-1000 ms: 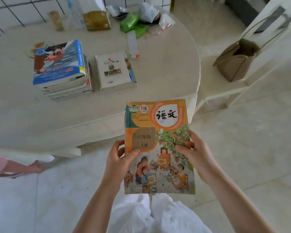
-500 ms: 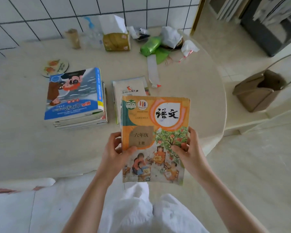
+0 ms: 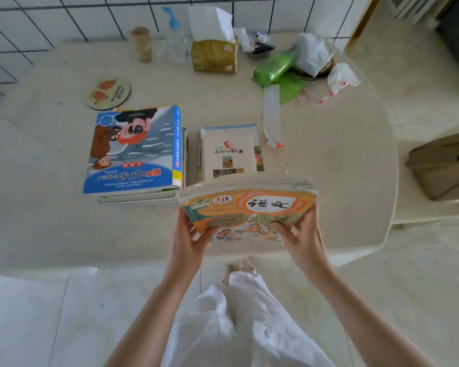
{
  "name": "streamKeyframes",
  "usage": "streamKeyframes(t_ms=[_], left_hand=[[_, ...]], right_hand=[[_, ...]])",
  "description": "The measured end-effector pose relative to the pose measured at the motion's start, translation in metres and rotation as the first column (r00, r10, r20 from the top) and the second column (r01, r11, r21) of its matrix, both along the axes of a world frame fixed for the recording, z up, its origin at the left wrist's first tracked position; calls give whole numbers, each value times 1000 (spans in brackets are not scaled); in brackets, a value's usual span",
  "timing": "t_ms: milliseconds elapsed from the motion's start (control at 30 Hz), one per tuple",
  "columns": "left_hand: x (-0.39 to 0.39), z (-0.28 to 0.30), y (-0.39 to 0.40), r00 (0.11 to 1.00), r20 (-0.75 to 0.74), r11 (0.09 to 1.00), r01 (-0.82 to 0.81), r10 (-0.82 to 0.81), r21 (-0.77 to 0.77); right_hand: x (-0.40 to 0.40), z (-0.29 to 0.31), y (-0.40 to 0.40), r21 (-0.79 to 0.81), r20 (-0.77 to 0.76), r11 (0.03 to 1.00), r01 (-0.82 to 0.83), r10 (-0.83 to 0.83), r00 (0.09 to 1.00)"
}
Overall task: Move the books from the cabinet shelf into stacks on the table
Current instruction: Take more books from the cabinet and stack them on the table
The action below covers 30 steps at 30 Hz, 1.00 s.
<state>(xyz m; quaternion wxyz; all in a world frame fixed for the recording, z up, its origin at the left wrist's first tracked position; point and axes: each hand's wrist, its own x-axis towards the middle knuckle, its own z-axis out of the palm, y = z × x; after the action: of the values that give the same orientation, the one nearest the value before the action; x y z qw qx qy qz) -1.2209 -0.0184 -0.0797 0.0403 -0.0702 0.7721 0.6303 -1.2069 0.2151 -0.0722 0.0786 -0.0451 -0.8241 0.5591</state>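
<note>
I hold a small pile of orange-covered schoolbooks (image 3: 249, 207) over the near part of the round table (image 3: 64, 229), tilted with its far edge raised. My left hand (image 3: 190, 241) grips its near left edge and my right hand (image 3: 302, 234) grips its near right edge. On the table behind it lie two stacks: a taller one topped by a blue picture book (image 3: 134, 149) on the left, and a lower one topped by a white book (image 3: 229, 154) on the right, partly hidden by the pile I hold.
Along the tiled wall stand a tissue pack (image 3: 214, 53), a cardboard roll (image 3: 141, 43), a clear bottle (image 3: 176, 41), a green bag roll (image 3: 274, 68) and crumpled wrappers. A round coaster (image 3: 109, 94) lies left. A brown bag (image 3: 440, 165) sits on a bench right.
I have stepped up to the table. The orange books moved forward over the tabletop and tipped from facing me to nearly flat, just in front of the white-topped stack.
</note>
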Motion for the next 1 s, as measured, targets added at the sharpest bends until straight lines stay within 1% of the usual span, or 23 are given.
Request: streamKeyframes(t_ms=[133, 200, 300, 367, 500, 667, 800, 867, 1000], left_hand=[[-2, -17, -1, 999, -8, 997, -46, 46, -64], [-2, -28, -4, 998, 8, 993, -56, 57, -100], [-1, -40, -7, 998, 39, 989, -48, 53, -138], [0, -40, -7, 998, 47, 988, -30, 37, -153], [-3, -34, -13, 1000, 22, 958, -2, 9, -285], [-6, -36, -17, 999, 19, 927, 50, -46, -373], [-8, -43, -18, 998, 25, 907, 55, -49, -417], [-9, -43, -16, 998, 30, 906, 62, -55, -418], [-13, -46, -17, 995, 82, 941, 73, -49, -329]], right_hand=[[-9, -18, 2, 52, 9, 999, 16, -17, 1000], [-9, -28, 3, 80, 37, 997, 5, -8, 999], [-7, -40, 5, 74, 91, 997, -15, 8, 996], [-8, -43, 6, 100, 120, 994, -35, 23, 993], [-15, -40, 14, 126, 163, 989, -73, 52, 985], [-17, -43, 22, 191, 230, 966, -175, 130, 965], [-19, -47, 28, 207, 244, 956, -206, 153, 958], [-21, -47, 31, 221, 246, 949, -225, 169, 954], [-30, -48, 36, 209, 280, 941, -266, 203, 938]])
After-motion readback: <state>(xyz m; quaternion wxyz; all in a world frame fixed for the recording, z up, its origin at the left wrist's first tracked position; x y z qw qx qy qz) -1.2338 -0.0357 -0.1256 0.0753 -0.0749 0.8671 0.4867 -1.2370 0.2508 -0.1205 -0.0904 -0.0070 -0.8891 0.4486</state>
